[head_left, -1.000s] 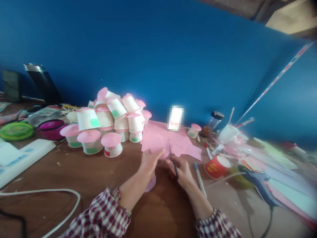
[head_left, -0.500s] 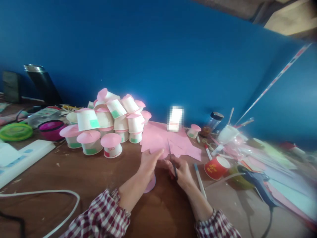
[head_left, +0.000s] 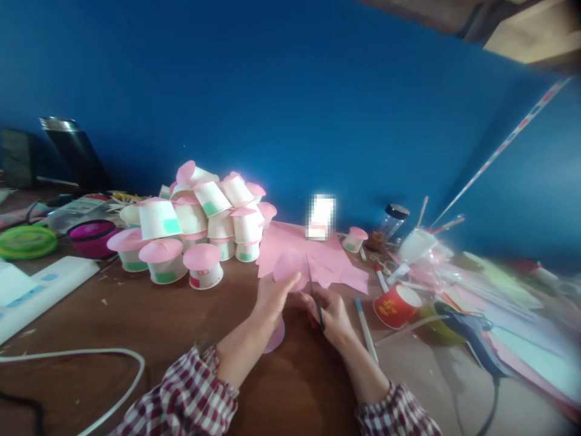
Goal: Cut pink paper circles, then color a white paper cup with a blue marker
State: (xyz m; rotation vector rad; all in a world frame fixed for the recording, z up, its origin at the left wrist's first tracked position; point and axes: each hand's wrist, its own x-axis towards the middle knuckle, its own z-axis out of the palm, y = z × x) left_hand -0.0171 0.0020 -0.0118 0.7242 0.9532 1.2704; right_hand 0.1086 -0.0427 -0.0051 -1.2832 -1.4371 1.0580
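My left hand (head_left: pixel 272 297) is closed on a piece of pink paper (head_left: pixel 287 266), whose rounded edge stands up above my thumb. My right hand (head_left: pixel 333 312) grips a pair of scissors (head_left: pixel 313 287) with the blades pointing up and away, right beside the paper. A pink paper disc (head_left: pixel 276 339) lies on the brown table (head_left: pixel 158 315) under my left wrist. Both sleeves are red-and-white check.
A heap of paper cups with pink lids (head_left: pixel 200 224) stands at the back left. Pink sheets (head_left: pixel 327 257) lie behind my hands. A red cup (head_left: pixel 394 306), a pen (head_left: pixel 365 330) and a glue gun (head_left: pixel 472 336) lie right. A white cable (head_left: pixel 91 357) curves front left.
The pink paper in my left hand has turned, so its rounded edge now shows higher above my thumb. Both hands stay in nearly the same place.
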